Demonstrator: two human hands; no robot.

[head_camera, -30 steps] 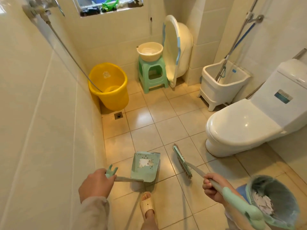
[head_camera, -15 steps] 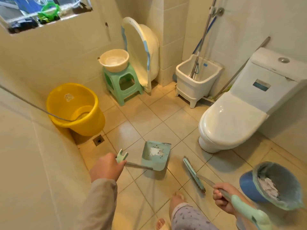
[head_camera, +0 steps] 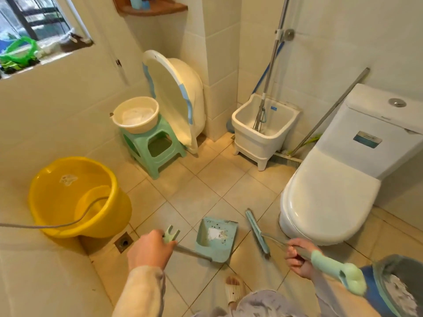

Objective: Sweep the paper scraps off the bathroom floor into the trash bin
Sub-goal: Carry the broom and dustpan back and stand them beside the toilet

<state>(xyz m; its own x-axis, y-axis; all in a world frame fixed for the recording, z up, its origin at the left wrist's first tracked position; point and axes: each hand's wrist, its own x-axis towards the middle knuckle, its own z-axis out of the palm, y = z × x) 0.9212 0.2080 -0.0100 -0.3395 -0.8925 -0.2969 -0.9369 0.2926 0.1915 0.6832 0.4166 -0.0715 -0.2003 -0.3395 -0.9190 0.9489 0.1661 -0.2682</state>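
The left hand [head_camera: 150, 249] is closed around the top of the dustpan handle [head_camera: 183, 248], and the dustpan [head_camera: 216, 239] sits low over the tiled floor [head_camera: 201, 179] in front of the person, its mouth facing away from them; whether its lip actually touches the tiles cannot be told. A small heap of paper scraps [head_camera: 216, 233] lies inside the pan, toward its back wall, with dark specks around it. The right hand [head_camera: 298, 259] is wrapped around the broom handle [head_camera: 329, 267], and the broom head [head_camera: 257, 234] stands just beside the pan's right edge, bristles down toward the floor. The trash bin [head_camera: 389, 284] is at the lower right, close to the right hand and behind it, already holding a layer of white scraps. No loose scraps show on the open tiles in view, so the job looks nearly finished, with one last load to tip in. The main risk seems to be the carry: the pan has to swing right, past the broom and the foot in a slipper [head_camera: 233, 289], and if it tips forward the light paper could slide off the open lip. The long broom handle crosses the path to the bin and could knock the pan or the bin rim. Tipping too fast or too high above the bin may also let pieces flutter out onto the floor beside the toilet [head_camera: 325, 197].
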